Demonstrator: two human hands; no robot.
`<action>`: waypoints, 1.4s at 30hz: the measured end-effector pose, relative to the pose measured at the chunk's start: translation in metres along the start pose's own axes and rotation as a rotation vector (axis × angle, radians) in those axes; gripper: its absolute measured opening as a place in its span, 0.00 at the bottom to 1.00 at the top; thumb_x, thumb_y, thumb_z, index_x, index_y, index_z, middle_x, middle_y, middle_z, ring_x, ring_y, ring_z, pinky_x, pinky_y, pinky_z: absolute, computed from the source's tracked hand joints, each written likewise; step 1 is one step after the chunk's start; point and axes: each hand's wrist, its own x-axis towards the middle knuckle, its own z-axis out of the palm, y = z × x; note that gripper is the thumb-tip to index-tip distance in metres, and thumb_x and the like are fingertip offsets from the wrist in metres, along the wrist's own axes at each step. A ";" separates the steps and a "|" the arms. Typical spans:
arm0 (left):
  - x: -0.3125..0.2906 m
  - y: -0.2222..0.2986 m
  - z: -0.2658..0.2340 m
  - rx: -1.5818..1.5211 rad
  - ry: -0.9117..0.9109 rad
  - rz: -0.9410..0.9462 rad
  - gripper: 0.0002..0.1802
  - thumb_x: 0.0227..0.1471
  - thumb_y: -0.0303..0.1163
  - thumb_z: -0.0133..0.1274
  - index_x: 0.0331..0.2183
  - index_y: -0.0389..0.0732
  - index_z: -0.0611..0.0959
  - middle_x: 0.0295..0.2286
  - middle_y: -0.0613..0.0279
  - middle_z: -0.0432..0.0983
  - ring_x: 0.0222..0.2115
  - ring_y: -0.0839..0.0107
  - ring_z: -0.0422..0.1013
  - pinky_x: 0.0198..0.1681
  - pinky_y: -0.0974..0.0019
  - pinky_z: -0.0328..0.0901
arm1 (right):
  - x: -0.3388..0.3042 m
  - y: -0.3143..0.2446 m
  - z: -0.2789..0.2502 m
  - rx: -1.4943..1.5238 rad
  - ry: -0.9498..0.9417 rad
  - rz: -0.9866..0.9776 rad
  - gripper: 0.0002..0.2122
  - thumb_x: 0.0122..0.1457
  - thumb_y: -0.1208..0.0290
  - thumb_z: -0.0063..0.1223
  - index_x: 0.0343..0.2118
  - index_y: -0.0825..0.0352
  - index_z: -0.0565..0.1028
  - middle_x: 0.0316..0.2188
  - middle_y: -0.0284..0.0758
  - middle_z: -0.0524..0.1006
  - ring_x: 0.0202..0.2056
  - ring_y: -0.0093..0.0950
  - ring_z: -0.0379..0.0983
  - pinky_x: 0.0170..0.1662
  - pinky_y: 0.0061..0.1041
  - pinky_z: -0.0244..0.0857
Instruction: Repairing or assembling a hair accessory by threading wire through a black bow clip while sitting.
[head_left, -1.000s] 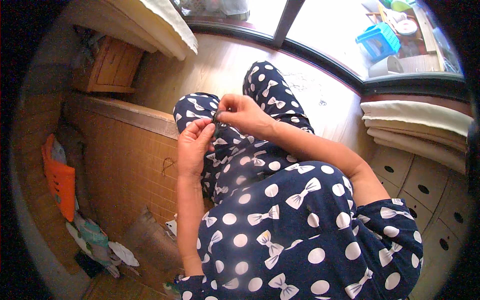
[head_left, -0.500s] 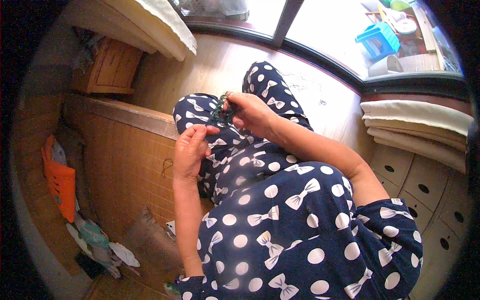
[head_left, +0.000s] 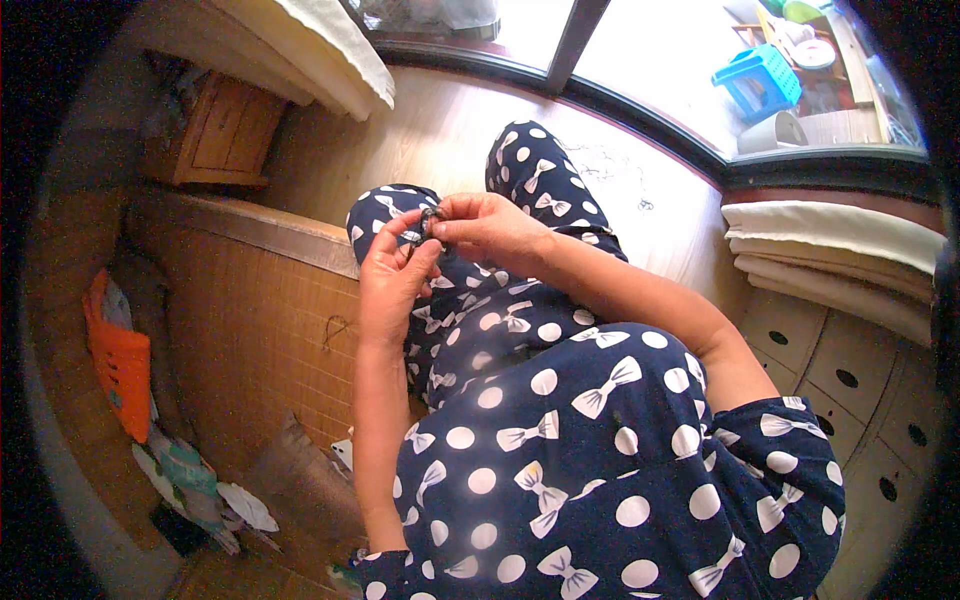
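Above my lap, a small dark green stringy tangle [head_left: 432, 214] is pinched in the fingertips of my right hand [head_left: 492, 230]. Against its near left side is my left hand [head_left: 385, 280], thumb and forefinger closed on its edge. The fingers hide much of the tangle, and its exact kind is too small to make out. Beneath both hands are my knees in dark blue trousers [head_left: 545, 185] with white dots and bows.
To the left lies a woven mat [head_left: 255, 300] with a thin dark loop [head_left: 335, 332] on it. Loose dark threads [head_left: 615, 175] lie on the floor ahead. An orange bag [head_left: 120, 350] is far left, a wooden cabinet [head_left: 225, 130] behind. Folded cloths [head_left: 830, 255] top the drawers [head_left: 850, 375] at right.
My left hand has moved up and forward to meet the tangle. My right hand has shifted slightly left, and the tangle now looks more bunched between the fingers.
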 end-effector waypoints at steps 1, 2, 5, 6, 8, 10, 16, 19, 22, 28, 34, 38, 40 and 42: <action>0.003 -0.004 -0.001 0.044 0.009 0.015 0.15 0.51 0.30 0.57 0.41 0.38 0.76 0.22 0.70 0.74 0.18 0.86 0.66 0.18 0.82 0.58 | 0.000 0.002 0.003 0.004 0.011 -0.014 0.04 0.56 0.69 0.56 0.30 0.61 0.74 0.19 0.22 0.69 0.17 0.13 0.60 0.20 0.14 0.53; 0.005 -0.007 -0.002 0.087 0.017 0.030 0.14 0.50 0.28 0.59 0.40 0.37 0.77 0.21 0.71 0.74 0.18 0.86 0.66 0.18 0.83 0.57 | 0.001 0.004 0.006 0.008 0.022 -0.028 0.04 0.56 0.69 0.56 0.31 0.61 0.74 0.19 0.23 0.69 0.17 0.13 0.61 0.21 0.13 0.54; 0.006 -0.010 -0.005 0.072 0.054 0.023 0.10 0.50 0.29 0.59 0.35 0.37 0.78 0.21 0.72 0.73 0.17 0.86 0.65 0.18 0.82 0.57 | -0.001 0.001 0.001 0.056 0.076 -0.035 0.03 0.56 0.72 0.55 0.31 0.62 0.73 0.21 0.23 0.70 0.17 0.13 0.60 0.19 0.13 0.52; 0.006 -0.011 -0.006 0.073 0.053 0.022 0.10 0.50 0.29 0.59 0.35 0.37 0.78 0.21 0.72 0.73 0.17 0.86 0.65 0.18 0.82 0.57 | -0.001 0.000 -0.001 0.049 0.094 -0.027 0.01 0.56 0.74 0.53 0.31 0.62 0.73 0.22 0.23 0.71 0.18 0.12 0.60 0.19 0.12 0.50; 0.002 -0.012 -0.007 0.083 0.065 0.008 0.05 0.49 0.27 0.58 0.30 0.38 0.79 0.20 0.72 0.73 0.17 0.87 0.64 0.18 0.82 0.57 | 0.002 0.001 -0.002 0.112 0.151 -0.037 0.01 0.57 0.75 0.52 0.31 0.62 0.73 0.22 0.24 0.72 0.17 0.12 0.60 0.18 0.12 0.50; -0.001 -0.009 -0.008 0.115 -0.024 -0.067 0.04 0.49 0.26 0.58 0.30 0.39 0.79 0.20 0.73 0.72 0.17 0.87 0.64 0.18 0.82 0.57 | 0.005 0.000 -0.007 0.067 0.328 -0.106 0.00 0.57 0.74 0.52 0.30 0.62 0.73 0.22 0.25 0.72 0.17 0.12 0.60 0.18 0.13 0.49; -0.014 0.004 -0.007 0.310 -0.460 -0.235 0.04 0.48 0.27 0.57 0.29 0.40 0.79 0.20 0.77 0.71 0.18 0.89 0.62 0.19 0.82 0.55 | 0.008 0.005 -0.011 0.005 0.420 -0.096 0.02 0.58 0.72 0.50 0.31 0.63 0.73 0.23 0.25 0.73 0.16 0.14 0.59 0.17 0.14 0.49; -0.014 0.004 -0.006 0.186 -0.230 -0.173 0.03 0.50 0.28 0.56 0.27 0.41 0.79 0.19 0.76 0.70 0.16 0.87 0.61 0.19 0.81 0.55 | 0.006 0.007 -0.014 -0.002 0.382 -0.075 0.03 0.58 0.72 0.50 0.32 0.64 0.74 0.23 0.25 0.72 0.16 0.13 0.59 0.18 0.14 0.50; -0.003 0.001 -0.017 -0.170 0.014 -0.064 0.07 0.57 0.32 0.49 0.32 0.40 0.79 0.16 0.71 0.68 0.11 0.86 0.59 0.15 0.81 0.57 | 0.001 0.003 -0.010 -0.056 0.314 -0.066 0.05 0.58 0.71 0.51 0.34 0.66 0.74 0.24 0.25 0.71 0.17 0.13 0.58 0.18 0.14 0.49; 0.006 -0.002 -0.036 -0.246 0.243 0.062 0.08 0.59 0.33 0.46 0.37 0.40 0.78 0.15 0.70 0.68 0.08 0.87 0.53 0.12 0.81 0.58 | -0.013 -0.014 -0.013 -0.434 0.328 -0.098 0.09 0.56 0.70 0.53 0.38 0.67 0.75 0.27 0.27 0.73 0.22 0.15 0.62 0.24 0.16 0.55; 0.005 -0.002 -0.037 -0.303 0.256 0.081 0.06 0.58 0.31 0.48 0.36 0.40 0.77 0.23 0.65 0.75 0.10 0.87 0.54 0.15 0.81 0.61 | -0.006 -0.013 -0.036 -0.861 0.162 -0.243 0.13 0.56 0.65 0.54 0.38 0.70 0.77 0.31 0.37 0.78 0.32 0.26 0.73 0.38 0.24 0.66; 0.001 0.002 -0.033 -0.285 0.151 0.141 0.06 0.58 0.30 0.47 0.36 0.40 0.76 0.29 0.58 0.78 0.11 0.87 0.55 0.18 0.80 0.62 | -0.006 -0.017 -0.029 -0.884 0.089 -0.093 0.17 0.59 0.60 0.50 0.41 0.72 0.76 0.35 0.39 0.78 0.38 0.28 0.73 0.45 0.26 0.65; 0.000 0.004 -0.033 -0.299 0.078 0.160 0.06 0.59 0.29 0.45 0.37 0.40 0.76 0.29 0.57 0.78 0.11 0.86 0.55 0.18 0.80 0.62 | -0.003 -0.012 -0.024 -0.864 0.065 -0.091 0.18 0.59 0.59 0.49 0.41 0.71 0.76 0.35 0.40 0.78 0.39 0.29 0.73 0.45 0.26 0.65; -0.001 0.008 -0.031 -0.311 0.003 0.177 0.06 0.60 0.29 0.44 0.37 0.40 0.76 0.30 0.55 0.78 0.11 0.86 0.55 0.18 0.80 0.62 | -0.001 -0.009 -0.017 -0.992 0.009 -0.173 0.20 0.60 0.56 0.49 0.43 0.71 0.75 0.34 0.41 0.77 0.40 0.30 0.73 0.47 0.25 0.64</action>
